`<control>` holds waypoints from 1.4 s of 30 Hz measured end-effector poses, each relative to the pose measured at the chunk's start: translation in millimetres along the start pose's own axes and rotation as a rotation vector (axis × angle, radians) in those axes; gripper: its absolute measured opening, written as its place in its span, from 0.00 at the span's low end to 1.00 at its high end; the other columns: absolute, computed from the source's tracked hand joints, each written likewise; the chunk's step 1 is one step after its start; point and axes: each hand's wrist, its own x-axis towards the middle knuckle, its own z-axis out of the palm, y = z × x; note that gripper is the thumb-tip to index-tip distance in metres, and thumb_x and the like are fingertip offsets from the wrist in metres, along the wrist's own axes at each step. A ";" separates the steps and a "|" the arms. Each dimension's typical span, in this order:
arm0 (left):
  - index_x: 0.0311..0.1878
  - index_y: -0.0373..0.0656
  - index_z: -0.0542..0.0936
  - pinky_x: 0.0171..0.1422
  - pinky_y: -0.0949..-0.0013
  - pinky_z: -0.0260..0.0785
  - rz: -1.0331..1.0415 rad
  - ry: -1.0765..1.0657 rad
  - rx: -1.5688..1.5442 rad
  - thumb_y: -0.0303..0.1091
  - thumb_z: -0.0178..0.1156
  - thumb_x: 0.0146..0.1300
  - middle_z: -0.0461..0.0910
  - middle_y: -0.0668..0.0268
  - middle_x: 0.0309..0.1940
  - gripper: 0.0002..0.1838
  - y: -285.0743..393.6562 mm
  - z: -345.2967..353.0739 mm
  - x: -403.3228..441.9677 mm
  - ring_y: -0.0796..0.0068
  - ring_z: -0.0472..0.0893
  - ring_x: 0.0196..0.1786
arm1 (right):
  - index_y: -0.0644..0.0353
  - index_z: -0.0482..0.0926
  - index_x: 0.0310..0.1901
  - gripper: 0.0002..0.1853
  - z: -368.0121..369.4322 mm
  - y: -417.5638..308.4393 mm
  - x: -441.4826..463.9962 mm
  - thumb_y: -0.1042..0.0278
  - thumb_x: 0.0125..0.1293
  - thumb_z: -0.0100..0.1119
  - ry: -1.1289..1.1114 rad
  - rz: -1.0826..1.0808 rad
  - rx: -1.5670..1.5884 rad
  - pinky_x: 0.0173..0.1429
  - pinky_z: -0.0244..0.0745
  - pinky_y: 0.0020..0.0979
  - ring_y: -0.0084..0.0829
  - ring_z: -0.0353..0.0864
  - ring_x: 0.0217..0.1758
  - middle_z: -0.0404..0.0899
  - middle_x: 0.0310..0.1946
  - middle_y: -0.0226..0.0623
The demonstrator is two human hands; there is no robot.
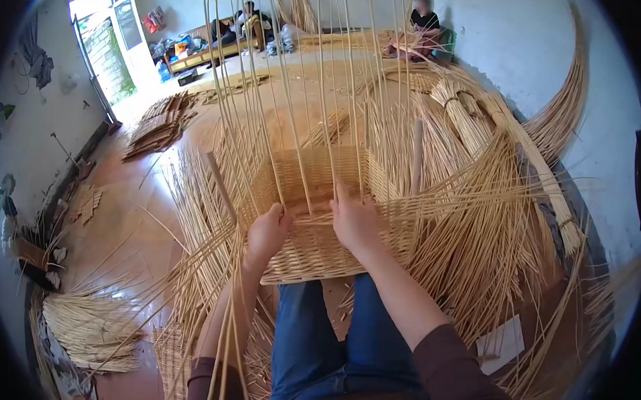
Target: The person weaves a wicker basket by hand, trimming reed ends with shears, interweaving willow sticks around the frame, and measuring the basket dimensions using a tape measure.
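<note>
Head view: rectangular tan woven-wicker basket [305, 259]
Left hand [267, 232]: curled at near rim, hold unclear
Right hand [355, 223]: half-curled, index raised, hold unclear

No legible text anywhere

Looks ridged and matt on the wicker basket [312, 256], mid-dial; shines smooth across the floor [136, 226] at nine o'clock; shows matt denim on the jeans [301, 337] at six o'clock.
</note>
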 end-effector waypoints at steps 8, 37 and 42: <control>0.34 0.39 0.77 0.46 0.46 0.70 -0.078 -0.013 0.058 0.46 0.54 0.65 0.80 0.44 0.31 0.17 4.3 6.3 -0.6 0.41 0.79 0.39 | 0.61 0.66 0.63 0.24 -1.9 2.6 7.5 0.63 0.68 0.52 -0.026 0.116 0.034 0.39 0.74 0.46 0.45 0.81 0.35 0.82 0.27 0.42; 0.32 0.43 0.78 0.43 0.60 0.71 0.133 0.306 0.250 0.42 0.67 0.54 0.81 0.61 0.29 0.13 9.1 3.3 -10.2 0.60 0.80 0.36 | 0.56 0.50 0.74 0.28 6.0 45.8 -35.4 0.72 0.76 0.41 0.452 -0.097 0.784 0.45 0.74 0.27 0.24 0.78 0.35 0.80 0.33 0.34; 0.38 0.36 0.76 0.34 0.59 0.76 -0.053 -0.021 -0.621 0.33 0.57 0.66 0.81 0.58 0.32 0.09 54.5 32.4 -7.2 0.60 0.84 0.34 | 0.56 0.53 0.73 0.27 8.9 39.1 -30.0 0.71 0.75 0.43 0.408 -0.027 0.837 0.44 0.74 0.26 0.24 0.78 0.33 0.80 0.31 0.34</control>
